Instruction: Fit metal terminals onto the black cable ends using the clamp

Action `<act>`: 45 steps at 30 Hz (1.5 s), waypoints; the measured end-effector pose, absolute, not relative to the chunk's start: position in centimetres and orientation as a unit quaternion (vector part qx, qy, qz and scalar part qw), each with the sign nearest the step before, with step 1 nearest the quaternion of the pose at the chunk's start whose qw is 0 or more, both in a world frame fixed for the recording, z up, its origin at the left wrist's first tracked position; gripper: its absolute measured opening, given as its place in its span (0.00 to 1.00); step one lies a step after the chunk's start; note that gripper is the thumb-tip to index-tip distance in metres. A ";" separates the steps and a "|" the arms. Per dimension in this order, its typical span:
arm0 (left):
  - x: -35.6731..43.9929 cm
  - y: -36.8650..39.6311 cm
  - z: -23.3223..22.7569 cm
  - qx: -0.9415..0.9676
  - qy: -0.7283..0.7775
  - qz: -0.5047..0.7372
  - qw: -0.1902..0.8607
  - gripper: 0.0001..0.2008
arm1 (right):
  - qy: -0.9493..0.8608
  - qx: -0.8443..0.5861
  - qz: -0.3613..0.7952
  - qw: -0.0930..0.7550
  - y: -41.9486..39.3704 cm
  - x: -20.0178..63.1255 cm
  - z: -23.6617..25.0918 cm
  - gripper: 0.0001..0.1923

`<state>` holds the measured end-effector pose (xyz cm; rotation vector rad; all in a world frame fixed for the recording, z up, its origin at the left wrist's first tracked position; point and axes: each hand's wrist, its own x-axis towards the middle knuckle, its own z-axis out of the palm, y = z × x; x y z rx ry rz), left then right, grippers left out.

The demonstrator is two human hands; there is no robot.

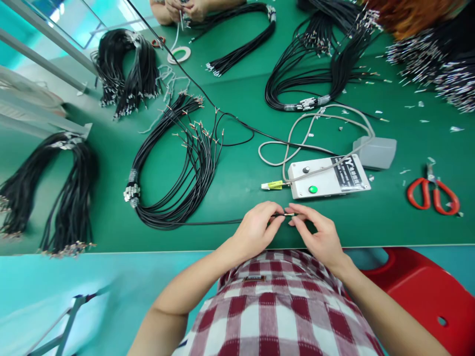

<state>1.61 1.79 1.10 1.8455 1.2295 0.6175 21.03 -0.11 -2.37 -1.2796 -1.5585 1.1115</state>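
Near the front edge of the green table, my left hand pinches a black cable close to its end. That cable runs left into a looped bundle of black cables with bare wire ends fanned out. Facing it, my right hand has its fingertips closed on the cable's thin end wires. Just beyond my hands lies a white tester box with a green button and a dark printed label. A yellow-sleeved connector on a grey cord rests at its left side.
Red-handled cutters lie to the right. A grey block sits behind the box. More cable bundles are on the table, with a tape roll at the back. Another person's hands work across the table. A red stool stands at right.
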 end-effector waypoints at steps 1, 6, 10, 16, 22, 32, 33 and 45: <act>1.7 1.9 1.3 0.724 0.485 0.251 0.421 0.08 | -0.587 -0.515 0.465 0.417 0.1 21.0 -2.2 0.15; 1.0 2.1 1.7 0.663 0.514 0.273 0.469 0.09 | -0.437 -0.483 0.606 0.456 1.2 20.2 -1.6 0.10; 0.8 1.7 1.7 0.621 0.532 0.283 0.501 0.09 | -0.387 -0.460 0.646 0.470 2.0 18.4 -1.3 0.10; 0.9 1.1 1.4 0.552 0.539 0.335 0.541 0.10 | -0.293 -0.442 0.693 0.489 2.4 16.1 -1.0 0.12; 1.0 1.0 1.0 0.484 0.540 0.383 0.572 0.10 | -0.275 -0.450 0.692 0.494 2.1 15.6 -1.2 0.10; 1.1 0.8 0.8 0.466 0.535 0.391 0.586 0.10 | -0.345 -0.462 0.647 0.499 2.6 15.8 -0.8 0.09; 1.2 0.8 0.7 0.464 0.534 0.395 0.587 0.10 | -0.343 -0.464 0.643 0.504 2.5 15.6 -0.8 0.09; 1.4 0.9 0.9 0.385 0.528 0.444 0.613 0.18 | -0.384 -0.468 0.597 0.526 1.4 15.5 -1.8 0.09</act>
